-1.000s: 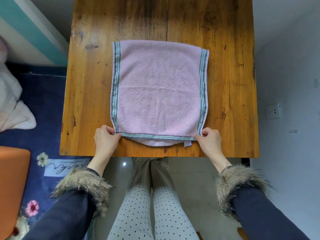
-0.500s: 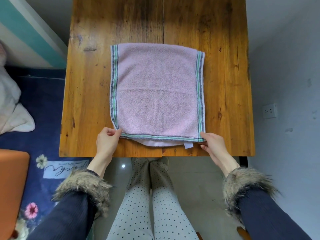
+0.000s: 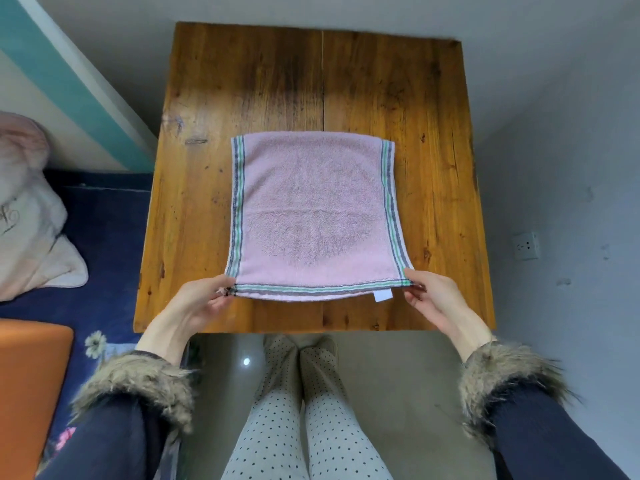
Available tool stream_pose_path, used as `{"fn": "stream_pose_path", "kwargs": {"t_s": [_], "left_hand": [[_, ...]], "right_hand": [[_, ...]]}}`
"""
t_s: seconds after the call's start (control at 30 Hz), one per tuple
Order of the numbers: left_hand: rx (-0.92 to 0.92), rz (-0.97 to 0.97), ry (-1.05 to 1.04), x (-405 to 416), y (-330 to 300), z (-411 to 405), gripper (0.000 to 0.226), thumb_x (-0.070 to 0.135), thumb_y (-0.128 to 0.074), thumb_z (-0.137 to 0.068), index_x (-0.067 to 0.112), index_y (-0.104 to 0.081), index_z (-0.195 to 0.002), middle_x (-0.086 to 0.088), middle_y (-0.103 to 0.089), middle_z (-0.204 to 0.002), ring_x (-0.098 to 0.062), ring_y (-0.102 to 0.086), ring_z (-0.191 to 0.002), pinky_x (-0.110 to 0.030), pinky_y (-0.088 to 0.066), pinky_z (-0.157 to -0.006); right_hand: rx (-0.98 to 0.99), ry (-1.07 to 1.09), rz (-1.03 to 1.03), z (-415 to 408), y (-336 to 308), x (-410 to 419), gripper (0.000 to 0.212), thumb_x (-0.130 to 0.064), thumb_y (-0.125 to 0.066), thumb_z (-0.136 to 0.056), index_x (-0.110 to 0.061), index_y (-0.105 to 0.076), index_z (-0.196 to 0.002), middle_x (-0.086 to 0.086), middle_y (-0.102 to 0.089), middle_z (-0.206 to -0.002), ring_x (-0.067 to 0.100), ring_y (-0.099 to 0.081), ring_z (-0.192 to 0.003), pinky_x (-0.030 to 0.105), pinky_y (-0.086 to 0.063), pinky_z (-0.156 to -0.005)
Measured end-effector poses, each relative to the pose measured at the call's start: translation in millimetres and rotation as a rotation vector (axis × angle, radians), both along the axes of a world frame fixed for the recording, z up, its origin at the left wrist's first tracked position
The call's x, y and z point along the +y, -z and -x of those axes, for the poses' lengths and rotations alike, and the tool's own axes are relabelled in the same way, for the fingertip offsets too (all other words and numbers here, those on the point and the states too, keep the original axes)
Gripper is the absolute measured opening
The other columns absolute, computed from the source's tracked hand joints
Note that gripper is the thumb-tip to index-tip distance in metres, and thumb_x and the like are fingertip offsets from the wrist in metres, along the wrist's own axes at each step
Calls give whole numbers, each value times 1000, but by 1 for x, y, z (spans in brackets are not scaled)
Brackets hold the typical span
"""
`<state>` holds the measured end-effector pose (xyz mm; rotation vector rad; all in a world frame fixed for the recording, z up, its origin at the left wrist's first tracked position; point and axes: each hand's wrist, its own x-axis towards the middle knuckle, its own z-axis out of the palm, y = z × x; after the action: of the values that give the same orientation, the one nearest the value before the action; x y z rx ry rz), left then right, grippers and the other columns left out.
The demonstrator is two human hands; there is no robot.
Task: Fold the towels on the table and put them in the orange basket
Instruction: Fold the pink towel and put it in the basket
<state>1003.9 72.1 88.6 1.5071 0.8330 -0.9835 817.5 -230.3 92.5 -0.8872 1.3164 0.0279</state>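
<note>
pink terry towel with striped borders (image 3: 313, 216): doubled, flat mid wooden table (image 3: 440, 161) | left hand (image 3: 197, 301) + right hand (image 3: 434, 299): pinch near corners, likely lifting for next fold | orange basket (image 3: 31, 393): floor, left, mostly cropped

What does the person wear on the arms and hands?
Both arms are in dark navy sleeves that end in thick, shaggy brown-grey fur cuffs. The left hand and the right hand are bare: no gloves, and no rings or watch are visible.
</note>
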Motion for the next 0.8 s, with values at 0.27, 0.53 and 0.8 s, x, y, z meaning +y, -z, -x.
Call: {"fn": "stream_pose_path", "kwargs": {"t_s": [0.27, 0.53, 0.8], "left_hand": [[-179, 453, -202, -14, -118, -55, 6, 2, -50, -90, 0, -56, -92, -12, -61, -90, -15, -60, -86, -20, -56, -72], [-445, 428, -95, -34, -207, -86, 8, -5, -54, -87, 2, -55, -84, -14, -57, -89, -17, -59, -83, -16, -56, -57], [-670, 371, 228, -32, -249, -98, 11, 8, -58, -89, 4, -67, -93, -12, -67, -96, -17, -62, -89, -15, -55, -61]], "right_hand": [[-240, 147, -60, -51, -109, -33, 9, -5, -61, -85, -1, -63, -93, 14, -61, -90, 16, -53, -73, 20, -47, -50], [-342, 110, 130, -82, -198, -49, 9, -2, -61, -86, -1, -60, -95, 12, -59, -82, 15, -52, -68, 17, -45, -42], [-487, 52, 333, -93, -244, -51, 15, 1, -59, -87, -12, -60, -80, 7, -58, -73, 11, -50, -58, 14, -44, -40]]}}
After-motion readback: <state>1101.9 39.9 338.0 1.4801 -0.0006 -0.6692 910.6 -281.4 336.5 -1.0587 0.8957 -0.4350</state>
